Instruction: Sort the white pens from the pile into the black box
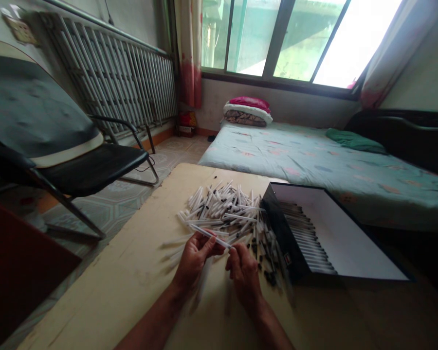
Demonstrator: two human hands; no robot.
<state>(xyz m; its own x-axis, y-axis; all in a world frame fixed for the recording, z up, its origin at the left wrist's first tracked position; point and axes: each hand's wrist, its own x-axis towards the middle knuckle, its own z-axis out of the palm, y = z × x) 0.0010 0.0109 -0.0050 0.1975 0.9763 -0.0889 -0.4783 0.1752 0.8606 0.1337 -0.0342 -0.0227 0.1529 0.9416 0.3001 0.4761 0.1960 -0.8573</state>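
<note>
My left hand (195,257) is closed around a slim white pen barrel (203,231), which slants down to the right above the table. At the barrel's lower right end, the fingers of my right hand (245,267) are pinched together; any small part between them is hidden. Just beyond both hands lies a loose pile of white pen barrels (219,206), mixed with small black pieces. Small black caps (269,278) are scattered to the right of my right hand, beside the dark box. Inside that open box (354,228), several pens (306,236) lie side by side in a row.
The pale table (131,272) carries the pile and the box. Behind it stands a bed (270,150) with folded bedding (247,111). On the left are a black chair (91,167) and a metal rail frame (120,73) against the wall.
</note>
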